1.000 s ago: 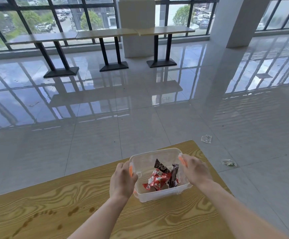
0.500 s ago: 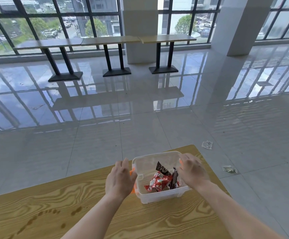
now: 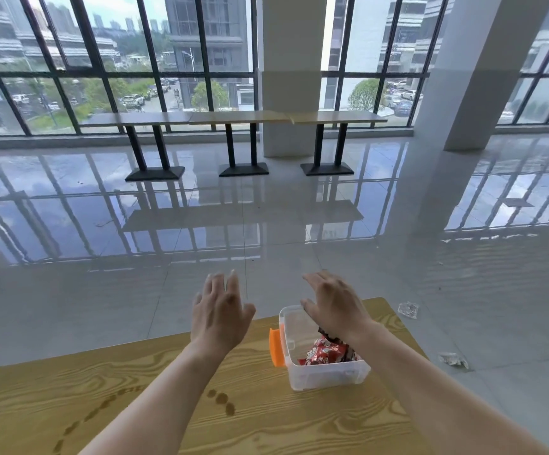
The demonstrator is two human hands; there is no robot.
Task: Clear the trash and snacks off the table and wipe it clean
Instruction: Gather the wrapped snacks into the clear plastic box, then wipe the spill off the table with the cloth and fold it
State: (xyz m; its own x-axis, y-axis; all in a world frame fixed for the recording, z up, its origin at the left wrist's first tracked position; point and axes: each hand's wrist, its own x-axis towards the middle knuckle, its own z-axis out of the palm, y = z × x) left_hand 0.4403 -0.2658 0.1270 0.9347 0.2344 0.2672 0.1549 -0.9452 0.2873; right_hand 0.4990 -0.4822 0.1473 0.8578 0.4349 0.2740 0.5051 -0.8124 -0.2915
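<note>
A clear plastic box (image 3: 327,376) with an orange side clip (image 3: 276,348) stands near the far right corner of the wooden table (image 3: 299,428). Red and dark snack wrappers (image 3: 327,353) lie inside it. My left hand (image 3: 219,311) hovers to the left of the box, fingers spread, holding nothing. My right hand (image 3: 332,303) is raised over the box's far side, fingers apart and empty, hiding part of the box. Dark wet spots (image 3: 222,400) trail across the tabletop in front of the box.
Two crumpled clear wrappers (image 3: 408,309) (image 3: 453,359) lie on the glossy tiled floor right of the table. A row of tables (image 3: 233,118) stands by the windows far ahead. White pillars (image 3: 291,73) rise behind them and at the right.
Both hands have let go of the box's sides and lifted away, fingers spread. The box now stands on the table. The view has tilted upward.
</note>
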